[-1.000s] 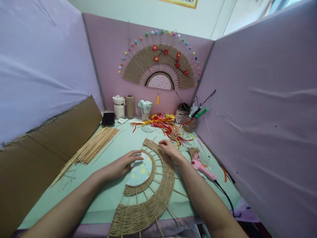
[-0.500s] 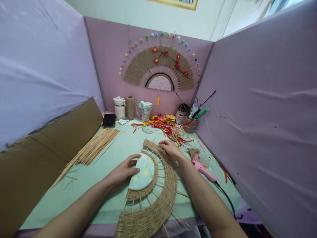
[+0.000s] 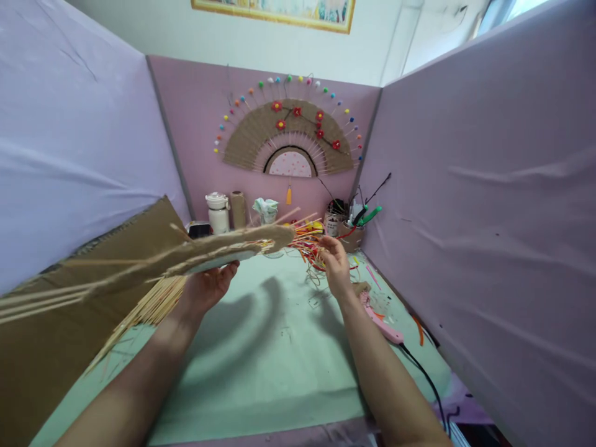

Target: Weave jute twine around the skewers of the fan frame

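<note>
The woven fan (image 3: 186, 256) is raised above the table and seen nearly edge-on, blurred by motion, with its sticks reaching to the far left. Under its patterned half-round centre is my left hand (image 3: 212, 287), which holds it with fingers and thumb closed on that part. My right hand (image 3: 333, 253) is up near the fan's right end, its fingers bent and partly apart in front of the coloured strips (image 3: 310, 239). No contact between it and the fan can be made out.
A pink glue gun (image 3: 384, 326) with a black cord lies on the right. Thin sticks (image 3: 151, 301) lie beside a cardboard panel (image 3: 125, 248) on the left. At the back stand a white jar (image 3: 218, 214), a brown roll (image 3: 238, 210) and a pen holder (image 3: 351, 237). A finished fan (image 3: 251, 136) hangs behind.
The woven fan has been lifted off the table and tilted from flat to nearly edge-on, moving left with my left hand. My right hand has come off its rim. The view has tipped up slightly.
</note>
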